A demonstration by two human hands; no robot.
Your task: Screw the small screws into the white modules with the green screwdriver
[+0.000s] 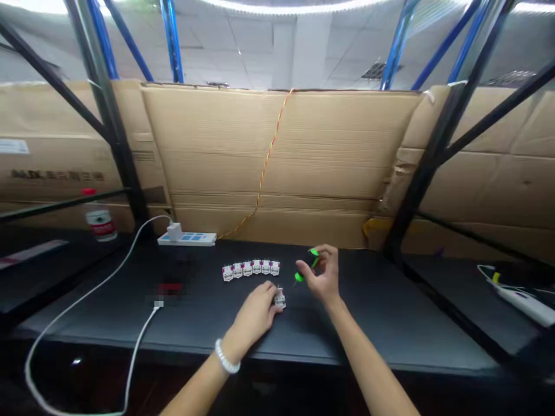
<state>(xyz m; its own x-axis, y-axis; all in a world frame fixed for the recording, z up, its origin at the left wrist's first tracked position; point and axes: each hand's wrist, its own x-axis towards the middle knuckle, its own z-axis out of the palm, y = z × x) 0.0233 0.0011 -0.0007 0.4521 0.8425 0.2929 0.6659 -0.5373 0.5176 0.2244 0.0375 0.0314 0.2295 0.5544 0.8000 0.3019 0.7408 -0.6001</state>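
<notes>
My left hand, with a white bead bracelet on the wrist, rests on the black table and pinches a small white part with pink markings. My right hand is raised just right of it, fingers curled round a thin green-handled tool whose tip points down toward the part. A row of several matching small white parts lies just beyond my left hand.
A white power strip with a plug and a white cable lies at the back left. A bottle with a red cap stands far left. Cardboard sheets wall the back. Another power strip sits at right.
</notes>
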